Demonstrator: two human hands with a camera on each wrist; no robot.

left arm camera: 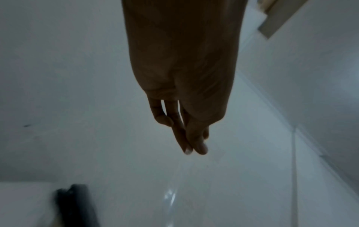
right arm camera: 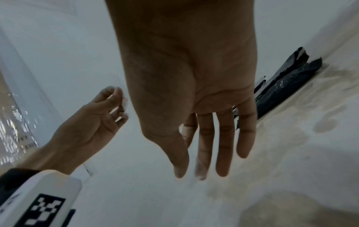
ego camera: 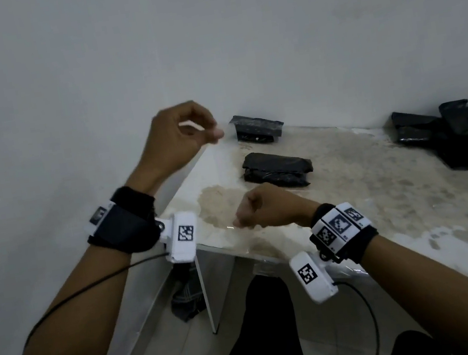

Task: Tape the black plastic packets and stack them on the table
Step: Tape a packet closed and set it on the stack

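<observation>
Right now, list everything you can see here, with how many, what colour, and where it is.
Wrapped black plastic packet: one, black, mid-table, just beyond the right hand.
Black packet by the wall: one, black, table's far left corner.
Heap of loose black plastic packets: number unclear, black, far right of the table against the wall.
Mottled beige table: one, beige and white, in front of the person.
Checked cloth: one, grey, on the floor under the table.
Left hand: raised, fingertips pinched together; any tape between them is too blurred to tell.
Right hand: low over the table's near edge.
</observation>
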